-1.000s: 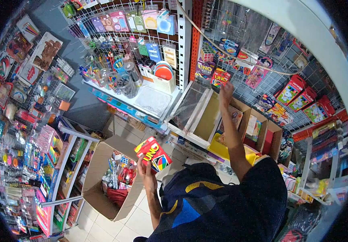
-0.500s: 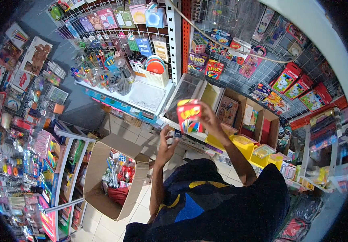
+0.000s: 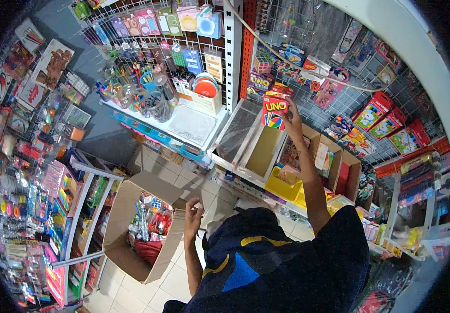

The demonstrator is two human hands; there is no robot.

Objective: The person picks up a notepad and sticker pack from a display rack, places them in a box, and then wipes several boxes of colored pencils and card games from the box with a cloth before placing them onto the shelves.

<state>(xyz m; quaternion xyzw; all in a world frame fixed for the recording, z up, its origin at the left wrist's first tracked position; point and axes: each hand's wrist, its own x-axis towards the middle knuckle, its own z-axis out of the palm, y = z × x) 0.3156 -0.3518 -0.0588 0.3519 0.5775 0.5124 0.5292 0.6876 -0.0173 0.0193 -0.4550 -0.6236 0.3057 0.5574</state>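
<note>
Right hand (image 3: 290, 119) raised far, fingers clamped on UNO card pack (image 3: 275, 111), pack upright against wire grid wall (image 3: 339, 112), level with hanging UNO packs (image 3: 260, 82), face outward for display. Left hand (image 3: 192, 213) low, fingers loose, empty, over open cardboard box (image 3: 126, 221) of stock on floor.

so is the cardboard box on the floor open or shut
Open. The cardboard box has its flaps spread, and packaged toys show inside from above. The left hand hangs beside its rim.
</note>
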